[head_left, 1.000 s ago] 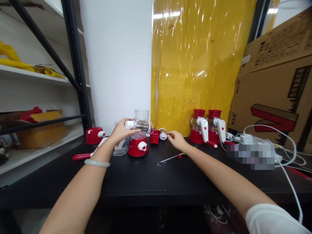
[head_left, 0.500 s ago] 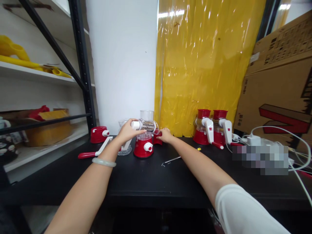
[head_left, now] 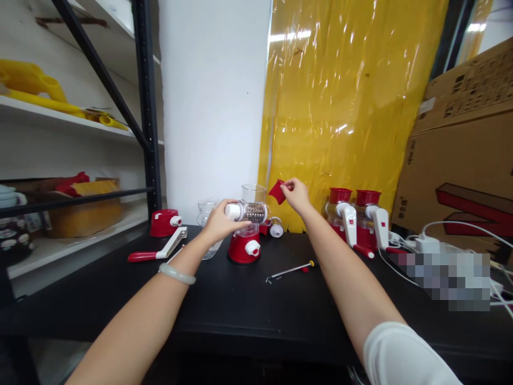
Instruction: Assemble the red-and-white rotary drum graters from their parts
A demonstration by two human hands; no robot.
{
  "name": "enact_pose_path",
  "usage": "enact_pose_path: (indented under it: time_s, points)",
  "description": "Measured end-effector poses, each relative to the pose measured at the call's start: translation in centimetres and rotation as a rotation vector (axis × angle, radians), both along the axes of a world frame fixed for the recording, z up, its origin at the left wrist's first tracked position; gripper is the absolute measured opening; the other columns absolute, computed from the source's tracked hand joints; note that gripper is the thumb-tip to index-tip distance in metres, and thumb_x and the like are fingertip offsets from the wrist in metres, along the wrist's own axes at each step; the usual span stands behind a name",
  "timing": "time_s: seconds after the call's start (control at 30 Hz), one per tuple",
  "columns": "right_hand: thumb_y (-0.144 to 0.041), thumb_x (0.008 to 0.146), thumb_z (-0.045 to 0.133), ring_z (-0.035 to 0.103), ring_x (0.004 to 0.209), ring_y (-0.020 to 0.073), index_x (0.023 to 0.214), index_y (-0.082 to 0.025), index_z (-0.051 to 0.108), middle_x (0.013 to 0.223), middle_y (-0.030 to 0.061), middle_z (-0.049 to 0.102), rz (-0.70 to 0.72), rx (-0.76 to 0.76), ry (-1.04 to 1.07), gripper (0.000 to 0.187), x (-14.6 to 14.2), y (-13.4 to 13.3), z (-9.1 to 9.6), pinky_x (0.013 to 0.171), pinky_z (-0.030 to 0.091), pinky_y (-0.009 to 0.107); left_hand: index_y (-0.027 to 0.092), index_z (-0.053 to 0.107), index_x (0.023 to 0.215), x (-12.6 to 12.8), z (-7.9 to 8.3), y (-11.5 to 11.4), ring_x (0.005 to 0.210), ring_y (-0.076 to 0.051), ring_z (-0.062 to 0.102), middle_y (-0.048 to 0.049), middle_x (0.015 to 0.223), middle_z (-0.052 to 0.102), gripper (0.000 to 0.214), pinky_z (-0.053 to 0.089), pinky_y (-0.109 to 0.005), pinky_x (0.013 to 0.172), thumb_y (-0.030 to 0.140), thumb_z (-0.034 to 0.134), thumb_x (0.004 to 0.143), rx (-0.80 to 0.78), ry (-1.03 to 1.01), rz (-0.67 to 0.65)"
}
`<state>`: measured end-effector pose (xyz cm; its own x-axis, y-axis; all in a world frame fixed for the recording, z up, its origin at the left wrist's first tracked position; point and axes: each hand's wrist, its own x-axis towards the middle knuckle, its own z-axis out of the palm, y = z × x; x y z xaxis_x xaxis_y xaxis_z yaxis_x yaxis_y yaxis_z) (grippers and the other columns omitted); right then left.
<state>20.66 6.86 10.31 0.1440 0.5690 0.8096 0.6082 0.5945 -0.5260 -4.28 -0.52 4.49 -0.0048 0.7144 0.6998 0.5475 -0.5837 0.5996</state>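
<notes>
A rotary drum grater (head_left: 243,250) with a red base and clear hopper stands near the middle of the table. My left hand (head_left: 219,222) is closed around its upper body, by the white end of the metal grating drum (head_left: 255,212). Raised to the right of the hopper, my right hand (head_left: 297,195) pinches a red cup-shaped piece (head_left: 277,191), tilted in the air. Behind the grater's right side lies another drum (head_left: 276,227) with a white end. A white crank handle (head_left: 171,243) with a red grip rests at left, in front of a separate red base (head_left: 162,222).
Two assembled graters (head_left: 367,219) stand at right, close to white cables (head_left: 401,267) and a large cardboard box (head_left: 468,144). A screwdriver (head_left: 290,271) and small screws lie on the black table (head_left: 232,305). Clear plastic parts (head_left: 204,214) sit behind my left hand.
My right hand has risen from behind the grater, lifting the red cup-shaped piece. My left hand keeps its hold on the grater. The view has shifted slightly.
</notes>
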Motion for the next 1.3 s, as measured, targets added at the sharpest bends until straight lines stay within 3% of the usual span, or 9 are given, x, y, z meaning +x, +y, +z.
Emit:
enact_pose_path:
  time_s: [0.17, 0.37, 0.73, 1.3]
  points:
    - [-0.033, 0.083, 0.058, 0.065, 0.075, 0.018, 0.09, -0.016, 0.069, 0.083, 0.0064, 0.072, 0.088, 0.386, 0.127, 0.021, -0.4, -4.7, 3.1, 0.074, 0.051, 0.031, 0.02, 0.056, 0.12, 2.4, -0.6, -1.3, 0.099, -0.025, 0.063, -0.0089, 0.111, 0.066, 0.074, 0.05, -0.038, 0.089, 0.047, 0.082, 0.056, 0.061, 0.007, 0.039]
    - [-0.036, 0.088, 0.054, 0.065, 0.085, 0.0194, 0.093, -0.019, 0.069, 0.093, 0.0061, 0.072, 0.082, 0.539, -0.031, 0.023, -0.9, -8.5, 3.7, 0.083, 0.049, 0.037, 0.024, 0.052, 0.125, 4.2, -0.8, -2.8, 0.108, -0.027, 0.061, -0.0078, 0.118, 0.063, 0.075, 0.048, -0.038, 0.094, 0.048, 0.08, 0.06, 0.131, 0.061, 0.093]
    - [-0.034, 0.089, 0.054, 0.064, 0.081, 0.0171, 0.089, -0.018, 0.066, 0.088, 0.0051, 0.07, 0.031, 0.517, -0.181, 0.02, -2.1, -8.0, 3.1, 0.078, 0.048, 0.031, 0.026, 0.047, 0.132, 5.5, -1.0, -4.1, 0.116, -0.029, 0.056, -0.0071, 0.128, 0.059, 0.071, 0.044, -0.038, 0.098, 0.049, 0.074, 0.07, 0.177, 0.214, 0.151]
    - [-0.031, 0.087, 0.057, 0.064, 0.079, 0.0181, 0.088, -0.018, 0.066, 0.086, 0.0058, 0.07, 0.045, 0.397, -0.221, 0.016, -2.4, -8.3, 3.0, 0.073, 0.046, 0.032, 0.025, 0.047, 0.13, 5.4, -1.3, -3.6, 0.111, -0.027, 0.059, -0.0082, 0.125, 0.061, 0.068, 0.047, -0.041, 0.093, 0.044, 0.075, 0.071, 0.251, 0.197, 0.132]
